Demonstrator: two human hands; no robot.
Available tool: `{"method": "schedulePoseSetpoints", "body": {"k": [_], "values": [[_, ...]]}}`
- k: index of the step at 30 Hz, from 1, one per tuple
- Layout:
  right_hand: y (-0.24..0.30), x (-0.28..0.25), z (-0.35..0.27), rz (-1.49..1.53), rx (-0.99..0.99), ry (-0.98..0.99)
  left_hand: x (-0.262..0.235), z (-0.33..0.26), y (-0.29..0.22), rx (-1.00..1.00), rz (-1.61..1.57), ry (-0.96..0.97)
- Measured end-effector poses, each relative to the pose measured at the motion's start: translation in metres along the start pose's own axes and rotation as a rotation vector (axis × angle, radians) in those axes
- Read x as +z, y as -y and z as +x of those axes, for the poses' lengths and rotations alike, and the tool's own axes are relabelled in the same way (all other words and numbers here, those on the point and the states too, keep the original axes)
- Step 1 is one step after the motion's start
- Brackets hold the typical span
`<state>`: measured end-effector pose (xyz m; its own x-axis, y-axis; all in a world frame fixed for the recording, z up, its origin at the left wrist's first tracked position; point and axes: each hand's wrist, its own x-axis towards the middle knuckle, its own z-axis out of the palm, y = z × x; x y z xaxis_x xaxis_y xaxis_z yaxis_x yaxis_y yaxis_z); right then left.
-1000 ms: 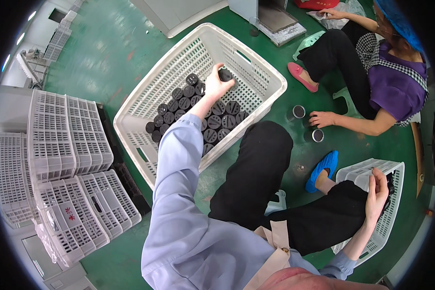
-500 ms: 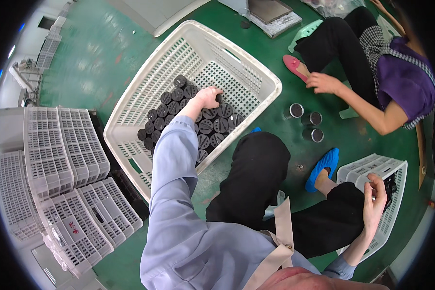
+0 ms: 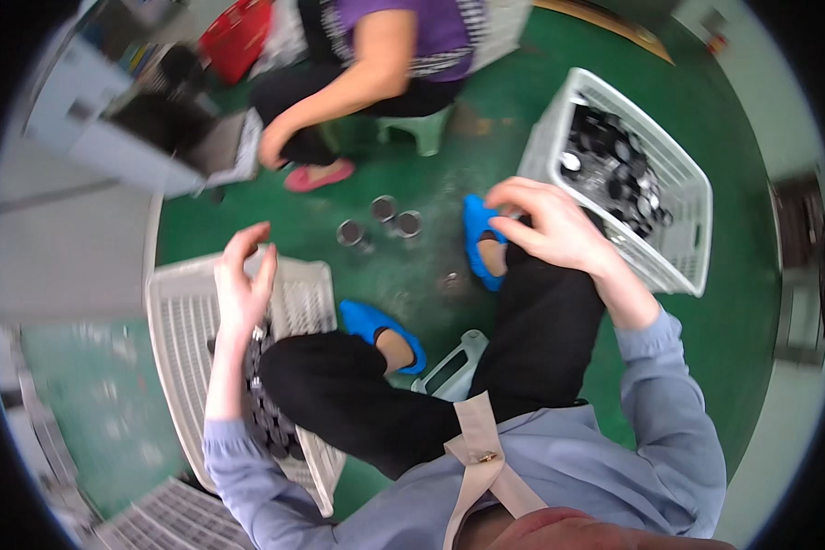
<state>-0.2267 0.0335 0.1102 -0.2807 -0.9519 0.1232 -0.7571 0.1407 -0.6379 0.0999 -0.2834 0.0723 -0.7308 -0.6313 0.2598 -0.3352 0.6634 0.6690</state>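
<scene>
Apparently between grasps, the left hand is hovering wide and empty, black canisters lying below its wrist; the right hand is hanging half-curled, seemingly empty, beside black caps. Grasping is requiring lowering.

even, fairly bright light, softened by blur
pale sheen on the floor left of the left hand; co-worker's arm beyond it smeared; edges bend toward a black rim.

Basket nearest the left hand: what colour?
White. The basket shows best in the head view.
</scene>
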Motion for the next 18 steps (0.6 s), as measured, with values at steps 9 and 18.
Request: {"method": "schedulePoseSetpoints", "body": {"k": [9, 18], "values": [[-0.201, -0.082, -0.056, 0.249, 0.6, -0.364, 0.129, -0.014, -0.151, 0.432, -0.117, 0.492], [-0.431, -0.076, -0.199, -0.163, 1.287, -0.318, 0.228, -0.056, -0.145, 0.307, -0.187, 0.767]]}}
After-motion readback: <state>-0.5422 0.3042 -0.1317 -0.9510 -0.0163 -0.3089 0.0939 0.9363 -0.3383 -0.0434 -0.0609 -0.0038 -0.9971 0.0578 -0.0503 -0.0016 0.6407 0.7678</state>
